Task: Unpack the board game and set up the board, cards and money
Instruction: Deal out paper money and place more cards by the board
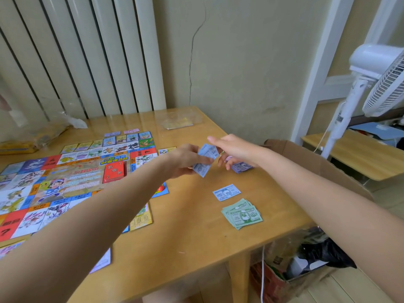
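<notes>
- Left hand (pixel 185 159): pinches blue banknotes (pixel 205 159) above the table (pixel 192 228).
- Right hand (pixel 235 150): fingers touch the same notes.
- Board (pixel 65 182): unfolded at left.
- Green banknote stack (pixel 242 214): near the right edge.

A single head-worn wide-angle view looks forward and down over both forearms onto a wooden table (pixel 192 232), close enough that the arms fill the lower frame (edges bend slightly); beyond stand a white radiator (pixel 87 57) and a cracked wall (pixel 240 62).
</notes>
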Demonstrator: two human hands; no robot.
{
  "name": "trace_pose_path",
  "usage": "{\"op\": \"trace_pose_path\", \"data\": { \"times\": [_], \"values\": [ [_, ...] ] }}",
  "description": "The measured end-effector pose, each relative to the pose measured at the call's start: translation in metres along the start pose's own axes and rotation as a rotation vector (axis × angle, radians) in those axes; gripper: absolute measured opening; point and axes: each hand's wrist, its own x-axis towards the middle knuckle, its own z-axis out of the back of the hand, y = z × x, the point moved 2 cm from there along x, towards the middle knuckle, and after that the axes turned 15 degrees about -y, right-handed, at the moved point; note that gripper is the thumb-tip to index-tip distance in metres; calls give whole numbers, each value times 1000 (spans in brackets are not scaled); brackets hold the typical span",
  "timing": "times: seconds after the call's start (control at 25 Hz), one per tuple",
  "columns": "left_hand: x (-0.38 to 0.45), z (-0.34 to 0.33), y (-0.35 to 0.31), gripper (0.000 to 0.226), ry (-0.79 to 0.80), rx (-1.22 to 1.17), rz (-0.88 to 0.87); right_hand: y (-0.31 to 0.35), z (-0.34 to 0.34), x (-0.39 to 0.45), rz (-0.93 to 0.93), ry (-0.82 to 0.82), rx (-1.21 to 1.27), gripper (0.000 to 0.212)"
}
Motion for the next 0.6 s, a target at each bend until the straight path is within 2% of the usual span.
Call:
{"op": "trace_pose_path", "data": {
  "times": [0.08, 0.12, 0.16, 0.24, 0.32, 0.44, 0.6],
  "values": [
    [-1, 8, 1, 24, 15, -52, 25, 5, 2, 2, -20, 33, 113, 39],
    [-2, 9, 2, 18, 35, -77, 48, 5, 5, 2, -6, 57, 102, 34],
    [-3, 8, 5, 16, 54, -115, 86, 2, 9, 2, 41, 102, -11, 25],
    [-8, 4, 10, 15, 94, -190, 152, -6, 11, -5, 190, 250, -424, 10],
    [-9, 1, 13, 13, 115, -170, 152, -14, 2, -13, 280, 392, -708, 22],
    [-11, 2, 13, 11, 85, -133, 146, -18, -8, -20, 314, 436, -773, 35],
    [-17, 7, 15, 8, 84, -153, 152, -18, -11, -17, 297, 459, -798, 29]
  ]
}}
